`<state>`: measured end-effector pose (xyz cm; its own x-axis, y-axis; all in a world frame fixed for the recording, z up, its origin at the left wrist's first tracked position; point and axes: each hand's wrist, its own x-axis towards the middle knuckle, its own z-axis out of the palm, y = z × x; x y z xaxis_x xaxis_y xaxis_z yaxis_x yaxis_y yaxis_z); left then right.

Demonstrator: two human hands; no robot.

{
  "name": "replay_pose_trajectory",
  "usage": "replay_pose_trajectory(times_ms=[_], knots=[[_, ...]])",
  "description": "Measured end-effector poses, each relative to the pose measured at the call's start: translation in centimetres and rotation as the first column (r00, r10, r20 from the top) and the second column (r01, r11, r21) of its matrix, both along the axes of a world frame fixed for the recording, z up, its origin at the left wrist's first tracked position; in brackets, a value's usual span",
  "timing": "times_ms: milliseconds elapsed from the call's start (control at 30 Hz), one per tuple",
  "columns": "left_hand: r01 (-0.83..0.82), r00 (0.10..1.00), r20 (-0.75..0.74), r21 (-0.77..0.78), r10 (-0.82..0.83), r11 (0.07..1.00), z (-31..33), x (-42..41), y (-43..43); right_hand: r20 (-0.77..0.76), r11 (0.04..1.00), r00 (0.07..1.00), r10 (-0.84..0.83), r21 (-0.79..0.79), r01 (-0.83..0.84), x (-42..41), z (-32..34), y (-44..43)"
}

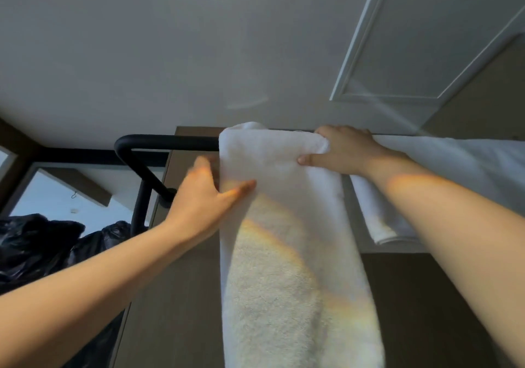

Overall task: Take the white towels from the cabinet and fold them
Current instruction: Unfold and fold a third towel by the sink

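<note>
A long white towel (287, 225) hangs down over the top edge of a brown cabinet (181, 282), in the middle of the view. My left hand (207, 197) grips its left edge, thumb on the front and fingers behind. At the towel's top right corner my right hand (341, 149) holds it, thumb pressed on the front, fingers over the top edge. A second white towel (454, 168) lies draped over the cabinet top to the right, partly behind my right forearm.
A black metal bar (159, 143) curves out from the cabinet's upper left. Black plastic bags (42, 245) are piled at the lower left. A white ceiling with a framed panel (412, 41) fills the upper view.
</note>
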<state>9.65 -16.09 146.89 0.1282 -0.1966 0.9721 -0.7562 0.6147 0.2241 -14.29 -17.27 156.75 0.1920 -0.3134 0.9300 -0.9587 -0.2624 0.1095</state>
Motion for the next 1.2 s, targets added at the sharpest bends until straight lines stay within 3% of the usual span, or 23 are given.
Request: replay_pose_trajectory(times_ms=[67,100,200,267,333,400,467,533,667,867,1000,1200], knots=[[0.221,0.971,-0.135,0.200,-0.197,0.955,-0.6,-0.5,-0.4,0.005,1.000,1.000,0.001,0.005,-0.001,0.0,-0.2,0.3],[0.356,0.925,-0.219,0.223,-0.309,0.908,-0.6,-0.9,-0.3,0.006,1.000,1.000,-0.003,0.011,0.003,0.0,-0.3,0.5],[0.522,0.820,-0.340,0.114,-0.460,0.845,0.0,-2.0,0.2,-0.001,0.999,0.999,-0.034,0.042,0.034,0.2,-0.2,1.0],[0.524,0.809,-0.343,0.054,-0.477,0.850,0.5,-2.6,0.6,-0.002,0.998,1.000,-0.012,0.058,0.012,0.3,-0.3,1.3],[0.529,0.804,-0.338,0.030,-0.490,0.848,0.9,-2.9,0.9,0.035,0.990,0.990,0.136,0.031,-0.137,0.1,-0.9,1.9],[0.529,0.803,-0.339,0.028,-0.490,0.848,1.0,-3.0,1.0,0.122,0.934,0.926,0.357,-0.064,-0.351,-0.3,-2.5,2.7],[0.528,0.804,-0.340,0.029,-0.489,0.849,1.0,-3.0,1.2,0.197,0.873,0.854,0.481,-0.201,-0.444,-0.8,-4.8,3.3],[0.529,0.804,-0.336,0.028,-0.491,0.848,0.9,-2.9,1.2,0.259,0.866,0.830,0.494,-0.235,-0.442,-1.5,-7.4,3.3],[0.514,0.817,-0.321,0.030,-0.478,0.858,0.8,-2.7,1.4,0.400,0.890,0.802,0.444,-0.097,-0.445,-2.0,-10.5,2.9],[0.504,0.827,-0.305,0.035,-0.471,0.863,0.9,-2.8,1.7,0.643,0.747,0.626,0.442,0.122,-0.653,-0.3,-10.0,2.9],[0.479,0.842,-0.299,0.034,-0.449,0.877,1.0,-2.5,1.8,0.700,0.636,0.448,0.556,-0.012,-0.772,0.1,-9.5,2.9],[0.377,0.894,-0.260,-0.003,-0.365,0.926,2.1,-1.8,1.7,0.573,0.697,0.503,0.647,-0.176,-0.695,0.3,-9.4,2.4]])
